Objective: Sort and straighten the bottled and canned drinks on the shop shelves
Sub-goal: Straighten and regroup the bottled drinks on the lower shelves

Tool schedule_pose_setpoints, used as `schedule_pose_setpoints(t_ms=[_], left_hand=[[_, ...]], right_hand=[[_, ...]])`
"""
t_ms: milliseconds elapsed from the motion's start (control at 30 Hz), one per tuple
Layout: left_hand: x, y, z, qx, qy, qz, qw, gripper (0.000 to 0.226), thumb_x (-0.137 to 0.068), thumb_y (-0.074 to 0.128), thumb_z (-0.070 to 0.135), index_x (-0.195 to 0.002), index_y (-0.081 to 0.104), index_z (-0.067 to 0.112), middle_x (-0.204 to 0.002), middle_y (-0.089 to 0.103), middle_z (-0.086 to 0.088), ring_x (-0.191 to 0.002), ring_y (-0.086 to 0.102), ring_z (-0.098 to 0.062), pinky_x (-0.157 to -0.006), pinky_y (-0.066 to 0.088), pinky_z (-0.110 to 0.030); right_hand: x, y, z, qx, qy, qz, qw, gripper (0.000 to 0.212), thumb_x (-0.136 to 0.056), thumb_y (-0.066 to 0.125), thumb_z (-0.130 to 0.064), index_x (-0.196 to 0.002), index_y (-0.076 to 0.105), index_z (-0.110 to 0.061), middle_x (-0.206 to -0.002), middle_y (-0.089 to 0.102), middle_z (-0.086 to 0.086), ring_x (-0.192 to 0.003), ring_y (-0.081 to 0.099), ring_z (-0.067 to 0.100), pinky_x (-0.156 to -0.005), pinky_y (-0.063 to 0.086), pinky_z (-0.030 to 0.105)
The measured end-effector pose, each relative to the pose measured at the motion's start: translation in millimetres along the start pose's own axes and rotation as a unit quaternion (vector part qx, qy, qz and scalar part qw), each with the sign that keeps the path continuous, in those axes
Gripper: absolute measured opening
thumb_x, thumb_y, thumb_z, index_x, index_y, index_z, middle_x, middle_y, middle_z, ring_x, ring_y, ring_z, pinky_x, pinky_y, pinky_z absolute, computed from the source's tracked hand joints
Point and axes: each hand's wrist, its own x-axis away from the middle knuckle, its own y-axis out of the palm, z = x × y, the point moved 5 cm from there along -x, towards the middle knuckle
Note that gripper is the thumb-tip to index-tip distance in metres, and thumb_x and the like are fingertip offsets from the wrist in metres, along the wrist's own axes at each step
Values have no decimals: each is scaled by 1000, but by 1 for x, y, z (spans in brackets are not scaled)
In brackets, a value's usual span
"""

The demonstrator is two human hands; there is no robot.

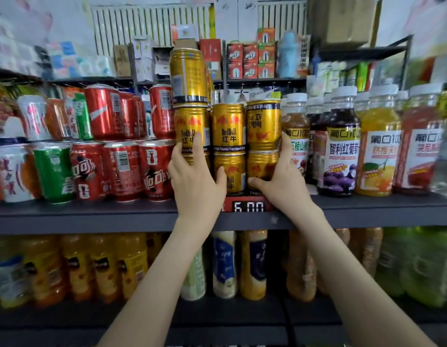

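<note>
Gold cans [228,136] are being squared up, it seems. Nearest, the left hand [195,171] is wrapping the stack's lower left can, forefinger reaching up the one above. The right hand [280,176] is clasping the lower right can, thumb across its front. The stack is sitting mid-frame on the shelf [92,214], between red cans [122,169] and juice bottles [377,146]. Higher up, the top can [188,73] is showing its back, so the next move probably calls for turning it label-forward while steadying the columns.
</note>
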Motion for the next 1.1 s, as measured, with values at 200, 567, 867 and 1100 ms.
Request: schedule_pose_setpoints(t_ms=[200, 567, 867, 1100], left_hand=[[2, 6, -5, 15, -30, -23, 999, 77, -95, 50, 12, -151, 1, 31, -150, 17, -24, -135, 23, -39, -105, 34, -45], [14, -7, 22, -18, -8, 43, 999, 81, -89, 60, 14, -150, 8, 25, -146, 20, -25, -130, 29, -41, -101, 42, -52], [38, 42, 140, 170, 171, -101, 965, 54, -94, 54, 17, -144, 34, 19, -125, 51, -7, -113, 52, -20, -87, 43, -23], [26, 94, 173, 238, 123, -254, 929, 82, -94, 56, 27, -151, -3, 32, -132, 52, -8, -106, 58, -22, -84, 42, -24]], right_hand=[[0, -1, 2, 31, -16, 6, 999, 112, -81, 74, -29, -149, -15, -28, -150, 33, 13, -118, 53, 34, -94, 43, 41], [34, -62, 23, 63, -41, 201, 977, 57, -92, 60, -23, -141, 34, -9, -133, 46, 10, -124, 40, 21, -94, 34, 22], [21, -90, 70, 192, 65, 146, 968, 77, -85, 70, -26, -143, 25, -3, -134, 42, 18, -123, 42, 34, -90, 44, 37], [19, -107, 85, 172, 42, 106, 978, 61, -94, 56, -19, -147, 27, -13, -138, 43, 8, -124, 44, 26, -89, 44, 34]])
